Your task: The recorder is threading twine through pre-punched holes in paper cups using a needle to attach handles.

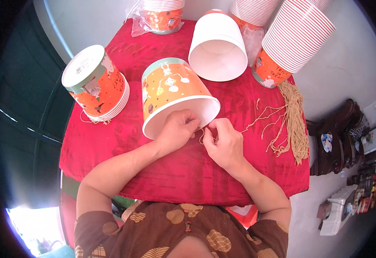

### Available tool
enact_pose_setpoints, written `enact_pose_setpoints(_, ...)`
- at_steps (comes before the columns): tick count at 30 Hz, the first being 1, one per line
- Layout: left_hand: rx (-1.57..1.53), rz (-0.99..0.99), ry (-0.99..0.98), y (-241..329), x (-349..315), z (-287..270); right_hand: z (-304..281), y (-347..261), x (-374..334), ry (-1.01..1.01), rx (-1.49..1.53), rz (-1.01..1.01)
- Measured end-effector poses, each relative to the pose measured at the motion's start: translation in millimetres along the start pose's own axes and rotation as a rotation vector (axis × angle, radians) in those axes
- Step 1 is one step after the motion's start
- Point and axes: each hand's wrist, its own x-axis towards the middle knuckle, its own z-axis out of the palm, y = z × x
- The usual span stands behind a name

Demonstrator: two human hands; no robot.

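An orange paper bucket [175, 88] with a green band lies on its side in front of me, its white opening facing me. At the lower right of its rim my left hand [177, 131] is closed, its fingertips pinching a thin tan cord [202, 138]. Close beside it, my right hand [225, 144] pinches the same cord between thumb and fingers. A small loop of it shows between the hands. How the cord meets the rim is hidden by my fingers.
On the red-covered table [162, 185], nested upside-down buckets [95, 84] stand left. A white-mouthed bucket [218, 56] lies behind the orange one. A tall bucket stack [293, 36] leans at the back right, near a tan cord bundle [295, 124]. A plastic-wrapped stack [164, 19] stands at the back.
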Motion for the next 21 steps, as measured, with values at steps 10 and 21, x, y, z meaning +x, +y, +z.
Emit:
enact_pose_setpoints(10, -0.001, 0.028, 0.013, -3.0, 1.1, 1.2, 18.1, 0.9, -1.7, -0.092, 0.245, 0.118)
enact_pose_setpoints(21, -0.074, -0.003, -0.004, -0.9, 0.1, 0.3, 20.1, 8.1, -0.9, -0.093, 0.283, 0.101)
